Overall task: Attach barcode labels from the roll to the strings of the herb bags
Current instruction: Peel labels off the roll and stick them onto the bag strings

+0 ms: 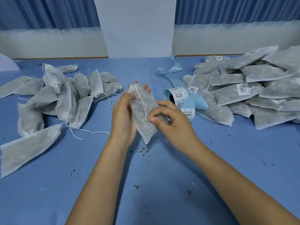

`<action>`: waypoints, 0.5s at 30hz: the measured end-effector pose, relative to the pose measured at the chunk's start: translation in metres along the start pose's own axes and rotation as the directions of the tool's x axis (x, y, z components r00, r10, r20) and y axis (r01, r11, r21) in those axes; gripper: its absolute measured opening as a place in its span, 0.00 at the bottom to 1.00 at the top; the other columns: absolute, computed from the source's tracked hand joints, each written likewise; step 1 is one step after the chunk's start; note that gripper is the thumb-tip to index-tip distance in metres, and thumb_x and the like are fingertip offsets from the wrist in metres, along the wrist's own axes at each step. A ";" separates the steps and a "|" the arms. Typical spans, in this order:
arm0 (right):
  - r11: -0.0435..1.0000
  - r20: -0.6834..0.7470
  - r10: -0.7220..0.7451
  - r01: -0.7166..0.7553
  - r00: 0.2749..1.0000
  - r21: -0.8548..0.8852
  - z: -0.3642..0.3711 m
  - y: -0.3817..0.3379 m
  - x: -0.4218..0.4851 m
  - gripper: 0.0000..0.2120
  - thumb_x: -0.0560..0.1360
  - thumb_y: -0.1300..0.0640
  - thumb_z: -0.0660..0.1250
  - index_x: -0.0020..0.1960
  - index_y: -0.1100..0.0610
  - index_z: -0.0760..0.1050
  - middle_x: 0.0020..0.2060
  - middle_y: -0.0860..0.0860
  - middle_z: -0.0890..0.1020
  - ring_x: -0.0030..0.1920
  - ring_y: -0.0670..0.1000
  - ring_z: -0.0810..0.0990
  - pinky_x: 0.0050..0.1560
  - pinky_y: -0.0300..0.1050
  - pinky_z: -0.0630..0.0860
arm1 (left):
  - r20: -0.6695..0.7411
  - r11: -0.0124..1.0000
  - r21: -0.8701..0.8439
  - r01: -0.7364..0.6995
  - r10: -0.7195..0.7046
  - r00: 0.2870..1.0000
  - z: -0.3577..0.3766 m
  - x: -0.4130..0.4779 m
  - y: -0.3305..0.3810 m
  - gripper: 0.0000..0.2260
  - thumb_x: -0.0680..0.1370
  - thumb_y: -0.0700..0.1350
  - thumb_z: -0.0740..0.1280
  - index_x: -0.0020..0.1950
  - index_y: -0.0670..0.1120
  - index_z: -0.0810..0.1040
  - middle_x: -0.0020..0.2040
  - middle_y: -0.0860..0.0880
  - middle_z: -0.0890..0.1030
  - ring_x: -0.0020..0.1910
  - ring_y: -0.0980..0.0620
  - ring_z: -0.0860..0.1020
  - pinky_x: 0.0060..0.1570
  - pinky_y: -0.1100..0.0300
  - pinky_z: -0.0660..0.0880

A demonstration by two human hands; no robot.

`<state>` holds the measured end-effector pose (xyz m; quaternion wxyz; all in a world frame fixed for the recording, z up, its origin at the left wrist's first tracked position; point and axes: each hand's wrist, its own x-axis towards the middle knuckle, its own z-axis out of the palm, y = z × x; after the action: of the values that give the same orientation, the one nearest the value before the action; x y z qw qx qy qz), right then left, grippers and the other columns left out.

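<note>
A blue cloth [97,184] is covering the whole table, and behind it blue curtains [48,12] are hanging on either side of a plain white panel [136,26]. A pale ledge is running along the wall just past the table's far edge.

Out on the left, a loose pile of unlabelled bags [65,98] is sprawling across the cloth, its nearest bag lying right at the left edge of the view, and its loose strings are trailing toward the middle. On the right, a stack of labelled bags [251,90] is spreading out past the right edge.

Between the two piles a broad strip of cloth is running from the far edge to the near one, and both forearms are reaching up it. Green herb crumbs [143,151] are dotting that strip.

The left hand [123,114] is cradling a herb bag [144,120] from behind above the middle of the strip, fingers curling up past its gathered top and thumb pressing on the front. The right hand [175,127] is pinching the end of the string [142,103] between thumb and forefinger, drawing it down the bag's face.

The label roll [177,95] is lying on its side just beyond the right hand, against the labelled stack, with a label hanging off it. Its light-blue backing tape [175,69] is curling away toward the far edge.
</note>
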<state>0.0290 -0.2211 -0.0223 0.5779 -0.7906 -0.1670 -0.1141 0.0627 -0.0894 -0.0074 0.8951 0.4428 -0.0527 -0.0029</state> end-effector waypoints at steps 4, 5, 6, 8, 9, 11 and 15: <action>0.997 -0.047 0.031 -0.034 0.998 -0.063 -0.013 -0.004 0.004 0.05 0.74 0.64 0.70 0.43 0.54 0.81 0.56 0.48 0.76 0.62 0.40 0.71 0.60 0.37 0.68 | 0.142 0.822 0.488 -0.293 0.257 0.956 -0.002 -0.002 -0.009 0.34 0.73 0.39 0.71 0.70 0.67 0.64 0.60 0.53 0.77 0.53 0.57 0.80 0.52 0.60 0.78; 0.996 0.001 0.054 -0.054 0.999 -0.069 -0.018 -0.006 0.005 0.06 0.73 0.63 0.71 0.44 0.53 0.81 0.58 0.48 0.76 0.62 0.41 0.72 0.59 0.36 0.69 | 0.177 0.754 0.550 -0.361 0.317 0.932 -0.001 -0.004 -0.013 0.35 0.73 0.37 0.72 0.70 0.65 0.64 0.62 0.54 0.76 0.54 0.59 0.80 0.51 0.62 0.78; 0.995 0.019 0.071 -0.070 0.997 -0.068 -0.024 -0.007 0.007 0.07 0.72 0.62 0.72 0.46 0.51 0.81 0.59 0.48 0.75 0.59 0.42 0.74 0.56 0.35 0.70 | 0.178 0.694 0.597 -0.403 0.376 0.910 -0.001 -0.004 -0.015 0.32 0.73 0.35 0.72 0.69 0.62 0.66 0.63 0.56 0.75 0.55 0.61 0.79 0.51 0.62 0.78; 0.986 -0.142 0.066 -0.087 0.988 -0.142 -0.044 -0.006 0.012 0.09 0.69 0.60 0.75 0.47 0.52 0.80 0.57 0.47 0.76 0.49 0.46 0.77 0.48 0.33 0.71 | 0.117 0.602 0.675 -0.427 0.484 0.867 -0.003 -0.002 -0.015 0.26 0.73 0.35 0.72 0.61 0.61 0.69 0.60 0.58 0.75 0.59 0.56 0.77 0.55 0.53 0.78; 0.963 -0.259 0.071 -0.134 0.963 -0.234 -0.057 -0.003 0.015 0.10 0.68 0.59 0.77 0.47 0.53 0.79 0.53 0.48 0.76 0.44 0.47 0.75 0.44 0.33 0.69 | 0.090 0.553 0.720 -0.420 0.526 0.846 -0.005 0.000 -0.015 0.23 0.73 0.36 0.72 0.57 0.60 0.69 0.58 0.56 0.75 0.58 0.54 0.76 0.56 0.49 0.76; 0.865 -0.361 0.226 -0.357 0.905 -0.353 -0.082 0.005 0.017 0.13 0.66 0.58 0.78 0.45 0.55 0.76 0.44 0.48 0.76 0.39 0.46 0.72 0.37 0.36 0.66 | 0.104 0.437 0.795 -0.420 0.584 0.805 -0.009 0.004 -0.017 0.17 0.72 0.35 0.73 0.49 0.55 0.72 0.57 0.52 0.74 0.54 0.61 0.74 0.55 0.52 0.74; 0.773 -0.108 0.554 -0.558 0.826 -0.301 -0.088 0.026 0.015 0.07 0.68 0.64 0.75 0.44 0.57 0.80 0.37 0.49 0.81 0.41 0.48 0.78 0.37 0.33 0.70 | 0.291 0.266 0.820 -0.507 0.569 0.769 -0.003 0.005 -0.028 0.09 0.70 0.30 0.69 0.39 0.44 0.79 0.61 0.52 0.69 0.50 0.70 0.71 0.47 0.76 0.68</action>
<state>0.0545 -0.3104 -0.0127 0.4509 -0.8866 0.0983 0.0308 0.0692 -0.1038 -0.0311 0.4919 0.7839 -0.1655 0.3408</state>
